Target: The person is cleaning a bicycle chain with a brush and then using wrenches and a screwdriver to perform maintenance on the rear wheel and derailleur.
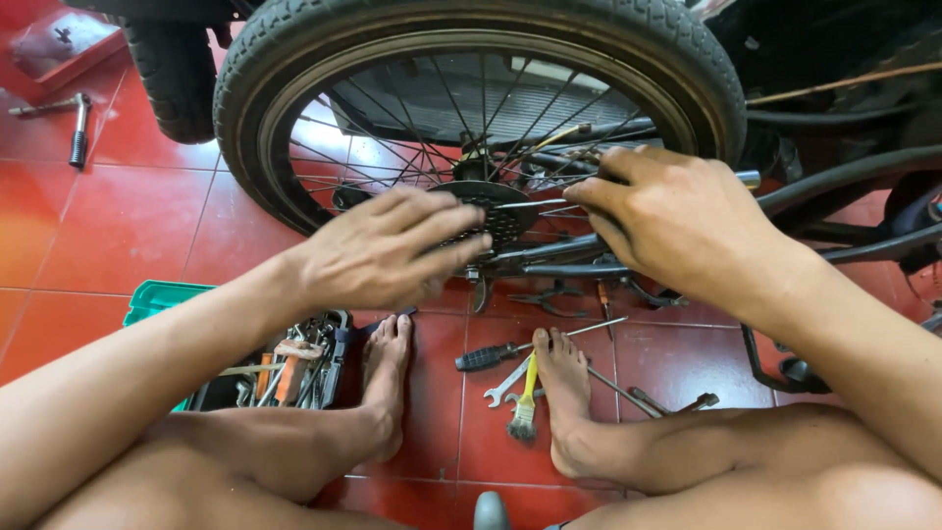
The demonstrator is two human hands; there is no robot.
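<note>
Rear bicycle wheel at 12 o'clock, standing on the red tiled floor, with its dark sprocket cluster at the hub between both hands. Left hand: grip released, fingers spread flat against the sprocket cluster; right hand: grip clenched around a thin metal rod reaching into the hub. Floor items: open toolbox at 7 o'clock, black-handled screwdriver, wrench and yellow-handled brush at 6 o'clock between the bare feet.
</note>
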